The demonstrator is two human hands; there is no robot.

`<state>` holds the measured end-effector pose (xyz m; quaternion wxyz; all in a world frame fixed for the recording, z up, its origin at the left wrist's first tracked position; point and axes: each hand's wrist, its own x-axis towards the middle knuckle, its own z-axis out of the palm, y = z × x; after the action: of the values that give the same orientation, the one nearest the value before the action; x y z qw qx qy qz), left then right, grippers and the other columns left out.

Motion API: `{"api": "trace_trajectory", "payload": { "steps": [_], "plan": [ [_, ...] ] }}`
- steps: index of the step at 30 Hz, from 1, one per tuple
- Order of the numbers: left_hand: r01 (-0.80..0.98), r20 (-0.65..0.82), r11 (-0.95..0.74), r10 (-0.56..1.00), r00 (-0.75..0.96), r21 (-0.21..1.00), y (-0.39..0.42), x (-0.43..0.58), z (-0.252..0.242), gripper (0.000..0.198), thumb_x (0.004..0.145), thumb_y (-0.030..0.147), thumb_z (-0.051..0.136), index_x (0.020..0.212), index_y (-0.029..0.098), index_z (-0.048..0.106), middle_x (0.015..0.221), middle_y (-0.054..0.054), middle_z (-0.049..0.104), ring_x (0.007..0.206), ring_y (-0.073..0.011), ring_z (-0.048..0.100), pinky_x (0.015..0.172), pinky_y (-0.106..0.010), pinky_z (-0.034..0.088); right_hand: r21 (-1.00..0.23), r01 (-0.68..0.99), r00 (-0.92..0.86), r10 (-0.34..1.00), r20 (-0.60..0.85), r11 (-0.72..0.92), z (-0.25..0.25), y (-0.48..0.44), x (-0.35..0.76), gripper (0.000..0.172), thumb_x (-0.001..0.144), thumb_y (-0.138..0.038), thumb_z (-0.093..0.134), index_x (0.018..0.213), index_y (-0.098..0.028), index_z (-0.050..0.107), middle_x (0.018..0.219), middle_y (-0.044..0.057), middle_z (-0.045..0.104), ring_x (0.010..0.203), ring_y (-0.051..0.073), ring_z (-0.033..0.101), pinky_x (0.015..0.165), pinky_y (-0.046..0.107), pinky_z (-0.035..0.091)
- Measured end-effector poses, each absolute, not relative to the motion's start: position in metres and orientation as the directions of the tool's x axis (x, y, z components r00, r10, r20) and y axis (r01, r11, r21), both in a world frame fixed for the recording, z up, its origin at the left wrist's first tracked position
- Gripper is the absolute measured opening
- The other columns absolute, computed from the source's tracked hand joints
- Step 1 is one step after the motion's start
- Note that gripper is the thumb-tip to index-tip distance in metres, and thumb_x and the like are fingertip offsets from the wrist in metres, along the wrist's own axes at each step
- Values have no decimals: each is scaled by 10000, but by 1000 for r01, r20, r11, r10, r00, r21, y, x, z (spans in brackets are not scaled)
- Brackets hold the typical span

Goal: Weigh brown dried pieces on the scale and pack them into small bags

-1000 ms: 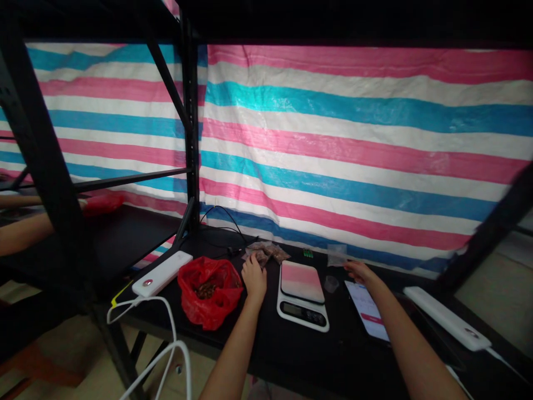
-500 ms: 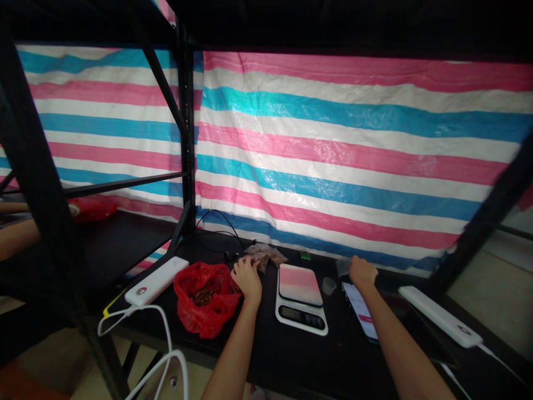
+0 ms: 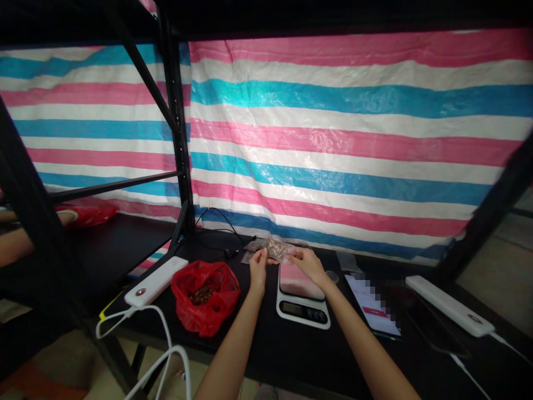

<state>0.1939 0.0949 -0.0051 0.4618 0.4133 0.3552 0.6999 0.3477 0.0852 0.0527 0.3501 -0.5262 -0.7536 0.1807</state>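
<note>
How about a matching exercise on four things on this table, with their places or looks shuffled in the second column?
Column one:
1. Red bag
2. Scale
3. Lit phone
4. Filled clear bag

Column two:
A. Right of the scale
B. Between left hand and right hand
C. White body, dark control panel
D. Left of both hands

Pairs: 1-D, 2-C, 3-A, 4-B

Slim, tapering left forearm (image 3: 237,344) and bare left hand (image 3: 258,272), lower centre. Right forearm (image 3: 362,341) and right hand (image 3: 308,266) equally bare, right of centre
</note>
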Motion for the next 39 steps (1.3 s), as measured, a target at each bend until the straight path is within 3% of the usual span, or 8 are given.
{"api": "trace_trajectory", "payload": {
  "steps": [3, 6, 8, 10, 13, 22, 31, 39],
  "plan": [
    [-217, 327, -415, 878, -350, 883, 91, 196, -3, 443, 717, 547, 545, 863, 129, 567, 727, -55, 626, 574, -143, 579, 569, -253, 424, -802, 464, -133, 924, 358, 377, 44, 96, 347, 320, 707, -442, 555, 764, -156, 686, 689, 44, 693, 586, 186, 615, 551, 273, 453],
    [194, 538, -518, 678, -500, 833, 81, 197, 1, 321, 752, 438, 573, 921, 167, 541, 857, -51, 585, 763, -161, 560, 729, -299, 423, -814, 430, 29, 895, 446, 391, 40, 97, 348, 372, 715, -479, 545, 795, -147, 693, 736, 69, 703, 616, 204, 620, 568, 291, 461],
    [412, 672, -534, 633, -383, 738, 72, 200, 4, 211, 794, 384, 541, 820, 175, 542, 765, -28, 552, 744, -160, 520, 748, -307, 401, -776, 478, 78, 860, 505, 412, 40, 90, 345, 351, 742, -469, 541, 823, -165, 698, 794, 72, 708, 684, 214, 633, 619, 298, 468],
    [472, 732, -599, 662, -163, 647, 66, 204, 7, 191, 829, 354, 498, 776, 176, 544, 720, -22, 534, 721, -159, 499, 719, -295, 397, -718, 537, 51, 834, 550, 442, 41, 80, 340, 302, 775, -432, 531, 850, -191, 697, 851, 65, 706, 747, 212, 637, 672, 297, 469],
    [424, 736, -666, 677, -3, 614, 62, 210, 10, 184, 851, 331, 465, 834, 175, 561, 798, -42, 562, 780, -169, 505, 715, -285, 399, -606, 574, -94, 780, 619, 550, 44, 66, 329, 278, 845, -364, 454, 899, -215, 682, 923, 54, 684, 834, 195, 623, 736, 289, 464],
    [322, 641, -570, 743, -190, 756, 63, 208, 10, 256, 878, 329, 396, 765, 166, 559, 769, -43, 574, 762, -164, 530, 719, -269, 391, -533, 514, -265, 716, 646, 672, 38, 62, 321, 367, 914, -332, 317, 1025, -214, 647, 1048, 70, 626, 1011, 190, 547, 927, 357, 410],
    [219, 635, -598, 749, -189, 771, 59, 207, 18, 280, 850, 349, 444, 687, 154, 563, 662, -9, 537, 655, -130, 488, 643, -232, 372, -624, 448, -234, 757, 610, 641, 44, 60, 331, 266, 800, -365, 539, 976, -221, 678, 992, 64, 662, 809, 170, 623, 550, 221, 493],
    [12, 539, -552, 810, -231, 834, 62, 207, 20, 298, 753, 384, 575, 585, 137, 579, 546, 23, 474, 532, -93, 416, 534, -214, 337, -603, 494, -244, 766, 595, 626, 42, 61, 337, 255, 747, -391, 603, 900, -218, 710, 834, 48, 714, 663, 165, 651, 558, 243, 513]
  ]
}}
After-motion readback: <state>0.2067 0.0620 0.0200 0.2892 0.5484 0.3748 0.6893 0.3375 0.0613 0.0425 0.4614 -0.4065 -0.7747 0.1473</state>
